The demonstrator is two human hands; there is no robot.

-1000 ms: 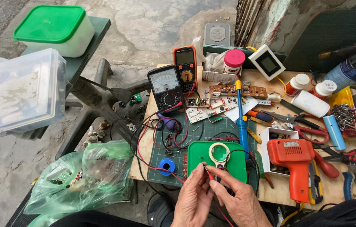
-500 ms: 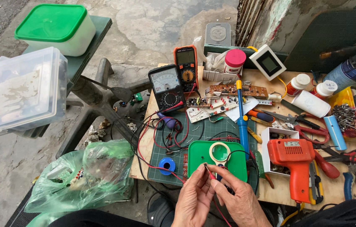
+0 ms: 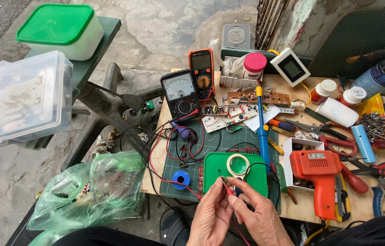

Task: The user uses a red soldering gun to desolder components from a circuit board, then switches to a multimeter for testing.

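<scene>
Both the left hand (image 3: pixel 211 214) and right hand (image 3: pixel 257 217) pinch a red probe (image 3: pixel 227 187) over the green lid (image 3: pixel 215 171).

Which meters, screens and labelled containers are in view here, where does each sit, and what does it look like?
Analog multimeter: bench's back left, black, white dial face.
Digital multimeter: right of it, orange-edged, grey screen.
Small display unit: back centre, white square, dark screen.
Pink-capped jar: left of the display, white body.
Two white bottles, orange collars: back right.

Green box (image 3: pixel 235 173), orange gun (image 3: pixel 315 175), possibly red wire (image 3: pixel 165 180).
</scene>
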